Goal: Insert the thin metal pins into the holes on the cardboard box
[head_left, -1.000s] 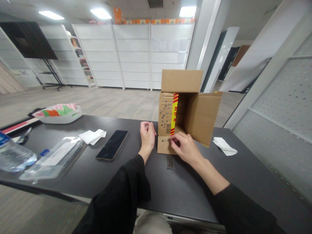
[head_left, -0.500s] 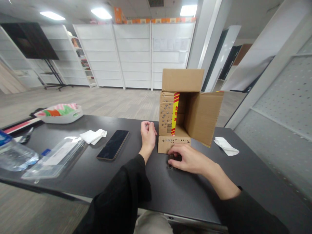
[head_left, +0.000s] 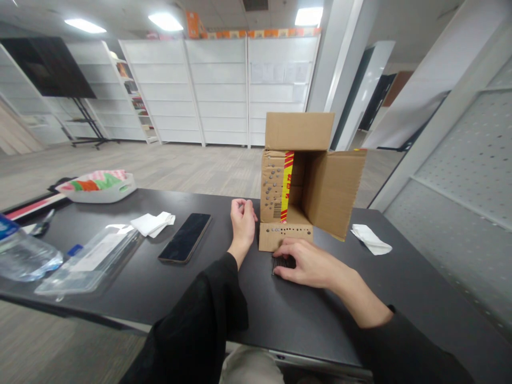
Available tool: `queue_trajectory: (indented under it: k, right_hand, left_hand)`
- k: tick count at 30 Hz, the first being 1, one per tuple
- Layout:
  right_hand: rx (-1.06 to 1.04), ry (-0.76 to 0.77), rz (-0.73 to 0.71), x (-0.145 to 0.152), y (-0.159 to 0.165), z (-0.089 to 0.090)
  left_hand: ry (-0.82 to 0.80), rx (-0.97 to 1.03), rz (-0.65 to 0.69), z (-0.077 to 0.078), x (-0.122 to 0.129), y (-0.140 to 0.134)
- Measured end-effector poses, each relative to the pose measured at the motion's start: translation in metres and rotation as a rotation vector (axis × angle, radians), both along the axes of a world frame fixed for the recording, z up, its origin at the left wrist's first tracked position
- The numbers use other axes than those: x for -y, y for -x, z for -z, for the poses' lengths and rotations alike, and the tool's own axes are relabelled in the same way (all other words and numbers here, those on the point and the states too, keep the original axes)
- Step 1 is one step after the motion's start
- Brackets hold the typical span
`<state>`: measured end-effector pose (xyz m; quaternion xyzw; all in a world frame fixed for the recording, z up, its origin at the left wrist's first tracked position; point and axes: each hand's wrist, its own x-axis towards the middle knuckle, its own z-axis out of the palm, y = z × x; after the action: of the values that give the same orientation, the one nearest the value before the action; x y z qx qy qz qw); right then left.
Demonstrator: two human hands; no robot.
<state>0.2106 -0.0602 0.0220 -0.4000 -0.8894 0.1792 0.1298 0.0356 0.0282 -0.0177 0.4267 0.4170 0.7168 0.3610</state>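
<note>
A row of thin dark screws or nails [head_left: 283, 262] lies on the tabletop, partly covered by my right hand [head_left: 302, 260]. The thumb and fingers of that hand close on the row from its near and far ends. Just beyond stands a cardboard box [head_left: 271, 186] on its side, its flaps spread. Grey metal heads stick out of its left front panel, and the lower flap [head_left: 267, 242] bears a line of dark holes and a few heads. Beside the box's left edge, my left hand [head_left: 242, 221] rests with fingers curled in; whatever is inside them is hidden.
Left of my hands lie a black phone [head_left: 186, 238], folded tissues [head_left: 153, 224], a clear plastic case [head_left: 94, 261] and a water bottle [head_left: 26, 253]. A white basket [head_left: 106, 195] stands farther back. Another tissue [head_left: 370, 240] lies right of the box.
My right hand has shifted slightly left, and the dark row's visible end lies a little farther left with it. My left hand and the box stay put.
</note>
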Motion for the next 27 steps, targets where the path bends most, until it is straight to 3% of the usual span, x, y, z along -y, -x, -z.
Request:
queue_trajectory:
  k: [27]
  right_hand:
    - [0.053, -0.085, -0.036, 0.0051, 0.01, -0.0005]
  left_hand:
    - [0.014, -0.003, -0.003, 0.0, -0.0002, 0.0003]
